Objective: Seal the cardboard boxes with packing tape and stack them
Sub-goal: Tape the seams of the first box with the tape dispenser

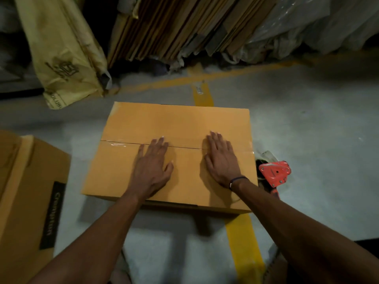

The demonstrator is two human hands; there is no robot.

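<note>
So the box (172,152) sat on the floor (307,119) in the middle, both hands flat on top: left hand (152,167) left of the right hand (220,160), fingers over the seam. Tape dispenser (274,174) was just right of it, second box (28,201) off left, flattened cardboard (174,27) stacked behind, a bag (61,54) leaning back-left.

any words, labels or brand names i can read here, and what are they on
Left box, black label: pale lettering running sideways, too blurred to read.
Yellow bag: dark printed logo, not legible; small letters along its lower edge, maybe "COLUM", uncertain.
Tape gun: no text readable.
Middle box: no print showing.
</note>
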